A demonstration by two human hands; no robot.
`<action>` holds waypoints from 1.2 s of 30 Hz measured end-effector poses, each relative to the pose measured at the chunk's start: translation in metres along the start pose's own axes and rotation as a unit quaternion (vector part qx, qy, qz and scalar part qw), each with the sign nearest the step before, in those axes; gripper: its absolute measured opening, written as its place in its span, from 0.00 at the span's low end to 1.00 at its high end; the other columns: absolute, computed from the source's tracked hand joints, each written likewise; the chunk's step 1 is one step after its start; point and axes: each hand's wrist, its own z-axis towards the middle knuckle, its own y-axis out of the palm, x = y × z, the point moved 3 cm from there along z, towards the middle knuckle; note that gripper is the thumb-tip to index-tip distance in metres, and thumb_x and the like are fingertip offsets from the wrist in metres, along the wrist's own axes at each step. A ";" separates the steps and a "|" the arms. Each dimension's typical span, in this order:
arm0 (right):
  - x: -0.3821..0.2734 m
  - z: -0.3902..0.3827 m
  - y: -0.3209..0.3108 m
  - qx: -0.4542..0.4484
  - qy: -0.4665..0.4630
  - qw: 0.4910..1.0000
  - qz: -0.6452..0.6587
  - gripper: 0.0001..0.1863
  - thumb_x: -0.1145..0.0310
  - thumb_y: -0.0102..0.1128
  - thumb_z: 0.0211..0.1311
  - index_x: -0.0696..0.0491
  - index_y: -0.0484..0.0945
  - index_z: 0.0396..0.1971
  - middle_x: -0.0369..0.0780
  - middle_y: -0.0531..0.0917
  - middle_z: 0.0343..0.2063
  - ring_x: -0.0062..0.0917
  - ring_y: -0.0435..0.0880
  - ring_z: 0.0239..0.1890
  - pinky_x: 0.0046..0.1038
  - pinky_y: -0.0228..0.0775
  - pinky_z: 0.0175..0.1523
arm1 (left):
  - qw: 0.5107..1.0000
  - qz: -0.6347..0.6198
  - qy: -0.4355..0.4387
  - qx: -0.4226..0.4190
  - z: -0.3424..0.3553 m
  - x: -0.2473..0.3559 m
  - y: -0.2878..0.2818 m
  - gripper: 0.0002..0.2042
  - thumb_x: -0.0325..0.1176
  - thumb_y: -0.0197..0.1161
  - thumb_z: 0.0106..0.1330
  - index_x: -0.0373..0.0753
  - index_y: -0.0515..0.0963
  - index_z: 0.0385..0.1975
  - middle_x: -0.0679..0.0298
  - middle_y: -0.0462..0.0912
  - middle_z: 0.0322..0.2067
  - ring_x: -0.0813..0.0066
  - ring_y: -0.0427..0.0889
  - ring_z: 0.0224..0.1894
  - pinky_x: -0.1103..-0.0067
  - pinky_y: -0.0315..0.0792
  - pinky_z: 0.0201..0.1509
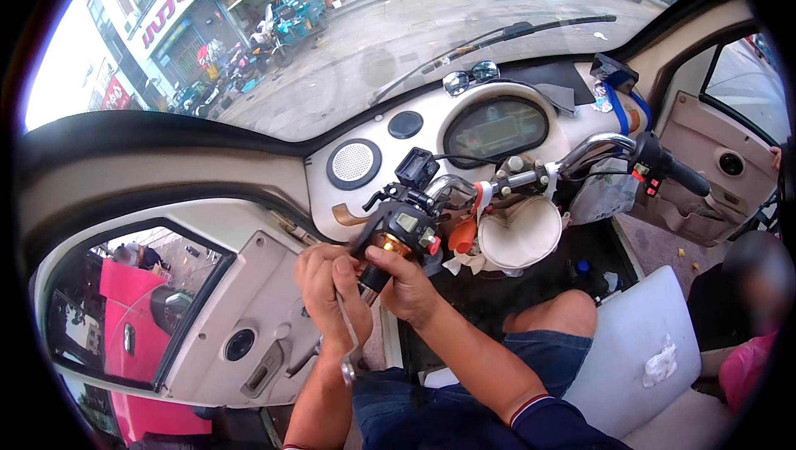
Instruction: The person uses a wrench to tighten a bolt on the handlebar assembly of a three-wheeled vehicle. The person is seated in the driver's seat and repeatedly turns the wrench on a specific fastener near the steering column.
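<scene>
The curved handlebar of a small enclosed vehicle spans the view in front of me. At its left end is a black switch housing with a red button. My left hand is closed beside that end, a slim metal wrench hanging from it toward my lap. My right hand wraps round the black left handlebar grip, its thumb by a shiny gold-coloured part. The wrench's upper end is hidden by my fingers.
A dashboard display and a round speaker lie ahead, with sunglasses on top. A white heart-shaped pouch hangs from the handlebar. The left door stands close to my arm. A person in dark and pink clothing is at the right.
</scene>
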 end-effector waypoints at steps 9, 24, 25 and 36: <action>-0.006 0.002 0.006 -0.034 0.034 0.999 0.001 0.13 0.71 0.62 0.69 0.54 0.78 0.51 0.36 0.84 0.44 0.22 0.85 0.47 0.28 0.76 0.58 | 1.000 0.003 0.026 0.010 0.000 -0.009 0.001 0.11 0.27 0.55 0.72 0.35 0.75 0.25 0.59 0.78 0.29 0.59 0.76 0.40 0.67 0.65 0.50; -0.005 -0.003 0.001 0.026 0.014 0.998 -0.050 0.13 0.70 0.63 0.69 0.55 0.79 0.50 0.35 0.85 0.43 0.20 0.84 0.47 0.28 0.74 0.58 | 1.000 0.005 0.001 -0.003 -0.001 -0.005 -0.001 0.11 0.27 0.55 0.71 0.35 0.75 0.24 0.59 0.78 0.29 0.58 0.76 0.39 0.66 0.66 0.50; -0.005 -0.004 0.000 0.048 0.013 0.997 -0.059 0.13 0.69 0.63 0.69 0.55 0.79 0.51 0.35 0.85 0.43 0.20 0.84 0.47 0.28 0.74 0.58 | 1.000 0.012 0.001 -0.006 -0.001 -0.004 -0.001 0.11 0.26 0.55 0.71 0.35 0.75 0.24 0.58 0.78 0.29 0.58 0.76 0.39 0.66 0.66 0.50; -0.002 -0.004 -0.002 0.038 0.006 0.998 -0.049 0.13 0.70 0.62 0.68 0.54 0.78 0.51 0.37 0.84 0.43 0.22 0.84 0.47 0.27 0.76 0.57 | 1.000 0.007 0.001 -0.005 -0.001 -0.002 -0.001 0.11 0.27 0.56 0.71 0.34 0.76 0.25 0.59 0.78 0.29 0.58 0.76 0.40 0.66 0.67 0.51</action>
